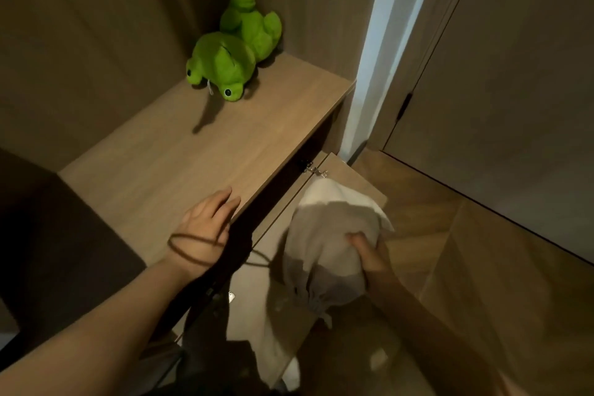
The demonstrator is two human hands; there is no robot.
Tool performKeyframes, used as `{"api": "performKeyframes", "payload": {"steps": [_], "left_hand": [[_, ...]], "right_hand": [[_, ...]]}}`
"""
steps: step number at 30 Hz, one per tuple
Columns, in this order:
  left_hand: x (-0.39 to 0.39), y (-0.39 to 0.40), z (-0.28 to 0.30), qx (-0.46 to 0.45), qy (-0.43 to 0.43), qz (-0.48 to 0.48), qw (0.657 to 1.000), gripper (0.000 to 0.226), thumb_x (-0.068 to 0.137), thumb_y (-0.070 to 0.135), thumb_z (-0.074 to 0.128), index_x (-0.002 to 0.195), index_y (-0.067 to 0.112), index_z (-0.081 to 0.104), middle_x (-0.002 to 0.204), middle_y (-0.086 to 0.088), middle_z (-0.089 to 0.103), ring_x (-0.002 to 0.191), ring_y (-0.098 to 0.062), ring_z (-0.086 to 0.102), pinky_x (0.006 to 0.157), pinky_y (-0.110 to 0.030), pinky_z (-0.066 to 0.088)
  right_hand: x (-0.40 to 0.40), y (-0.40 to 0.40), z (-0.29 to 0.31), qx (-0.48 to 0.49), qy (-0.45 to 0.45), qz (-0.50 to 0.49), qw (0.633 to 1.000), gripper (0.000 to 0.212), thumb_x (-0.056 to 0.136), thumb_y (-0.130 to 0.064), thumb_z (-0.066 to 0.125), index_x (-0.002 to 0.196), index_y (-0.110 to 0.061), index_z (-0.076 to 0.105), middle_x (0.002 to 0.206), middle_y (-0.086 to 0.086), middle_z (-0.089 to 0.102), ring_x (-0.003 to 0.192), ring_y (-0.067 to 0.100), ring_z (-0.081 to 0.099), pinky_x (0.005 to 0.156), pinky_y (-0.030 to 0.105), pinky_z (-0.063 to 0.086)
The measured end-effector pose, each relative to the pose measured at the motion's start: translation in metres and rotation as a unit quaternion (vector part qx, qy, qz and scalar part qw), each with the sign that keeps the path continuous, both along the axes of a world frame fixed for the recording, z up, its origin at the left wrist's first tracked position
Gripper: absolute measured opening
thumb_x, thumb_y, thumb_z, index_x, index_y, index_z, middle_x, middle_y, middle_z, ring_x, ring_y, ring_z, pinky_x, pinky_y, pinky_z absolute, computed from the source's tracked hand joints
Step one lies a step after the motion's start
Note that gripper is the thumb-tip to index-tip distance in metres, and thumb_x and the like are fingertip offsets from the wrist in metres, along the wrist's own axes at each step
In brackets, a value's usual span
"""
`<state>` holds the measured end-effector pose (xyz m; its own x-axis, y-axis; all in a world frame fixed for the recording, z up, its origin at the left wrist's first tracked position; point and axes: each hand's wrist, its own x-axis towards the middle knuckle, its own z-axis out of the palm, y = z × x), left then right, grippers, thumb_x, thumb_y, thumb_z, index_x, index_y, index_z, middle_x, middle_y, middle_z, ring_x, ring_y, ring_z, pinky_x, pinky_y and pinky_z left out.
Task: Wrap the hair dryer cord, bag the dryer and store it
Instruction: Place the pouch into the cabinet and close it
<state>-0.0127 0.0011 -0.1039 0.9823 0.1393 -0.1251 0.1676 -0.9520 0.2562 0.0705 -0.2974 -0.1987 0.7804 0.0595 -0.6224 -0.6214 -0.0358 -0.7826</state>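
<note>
**Bagged dryer at the open cabinet, ready to go in**

Beside the low wooden cabinet point(180, 170), door point(350, 183) swung open toward the floor side. Cloth drawstring bag point(324, 241) is bulging, so the hair dryer is judged to be inside; the dryer itself and its cord are not visible. Bag neck is gathered shut at the near end, drawstring trailing off to the left.

Step in hand, as judged: stowing the bag in the dark compartment under the top.

Doing it well:
- Lead with the rounded far end of the bag, low enough to pass under the top's front edge.
- Keep the loose drawstring with the bag, so it does not snag on the hinge point(313, 169) or get trapped by the door.
- Set the bag fully inside before letting go, then close the door.

Hand poses:
- Right hand point(369, 254) grips the bag from its right side, thumb pressed into the cloth, fingers curled round the bulk underneath and mostly hidden. Bag hangs in the air in front of the opening, tilted, touching nothing else that shows.
- Left hand point(209, 219) lies palm down on the cabinet top at its front edge, fingers straight and close together, holding nothing. Dark hair tie point(189, 251) round that wrist.

Also noted: green plush toy point(234, 51) in the far corner of the top, well apart from both hands.
</note>
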Motion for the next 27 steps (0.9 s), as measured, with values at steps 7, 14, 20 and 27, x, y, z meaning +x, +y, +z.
{"api": "performKeyframes", "payload": {"steps": [7, 14, 20, 27], "left_hand": [[0.011, 0.027, -0.023, -0.045, -0.095, -0.004, 0.994, 0.054, 0.082, 0.014, 0.037, 0.130, 0.011, 0.062, 0.144, -0.009, 0.052, 0.135, -0.028, 0.045, 0.116, -0.041, 0.031], [0.015, 0.032, -0.031, -0.049, -0.120, -0.035, 0.991, 0.048, 0.085, 0.011, 0.039, 0.126, 0.002, 0.062, 0.138, -0.016, 0.055, 0.129, -0.036, 0.050, 0.107, -0.054, 0.037], [0.013, 0.034, -0.037, -0.028, -0.153, 0.005, 0.988, 0.042, 0.092, 0.013, 0.042, 0.129, 0.007, 0.061, 0.141, -0.016, 0.053, 0.132, -0.036, 0.046, 0.111, -0.050, 0.034], [0.011, 0.035, -0.040, -0.023, -0.162, 0.009, 0.986, 0.041, 0.094, 0.016, 0.042, 0.131, 0.008, 0.060, 0.143, -0.015, 0.050, 0.133, -0.036, 0.044, 0.113, -0.041, 0.029]], "right_hand": [[0.030, 0.070, -0.044, 0.023, 0.030, 0.012, 0.999, 0.048, 0.079, -0.036, 0.076, 0.122, -0.030, 0.055, 0.108, 0.002, 0.068, 0.096, 0.025, 0.066, 0.072, 0.033, 0.056], [0.053, 0.131, -0.095, 0.043, 0.039, -0.036, 0.998, 0.058, 0.078, -0.026, 0.076, 0.129, -0.018, 0.049, 0.120, 0.007, 0.063, 0.107, 0.029, 0.061, 0.098, 0.050, 0.049], [0.064, 0.161, -0.118, 0.027, 0.023, 0.003, 0.999, 0.060, 0.083, -0.024, 0.073, 0.132, -0.017, 0.040, 0.113, 0.003, 0.054, 0.104, 0.026, 0.057, 0.082, 0.036, 0.049], [0.086, 0.170, -0.135, 0.054, -0.029, 0.032, 0.998, 0.062, 0.078, -0.032, 0.077, 0.132, -0.020, 0.049, 0.119, 0.000, 0.064, 0.106, 0.019, 0.062, 0.090, 0.039, 0.053]]}}
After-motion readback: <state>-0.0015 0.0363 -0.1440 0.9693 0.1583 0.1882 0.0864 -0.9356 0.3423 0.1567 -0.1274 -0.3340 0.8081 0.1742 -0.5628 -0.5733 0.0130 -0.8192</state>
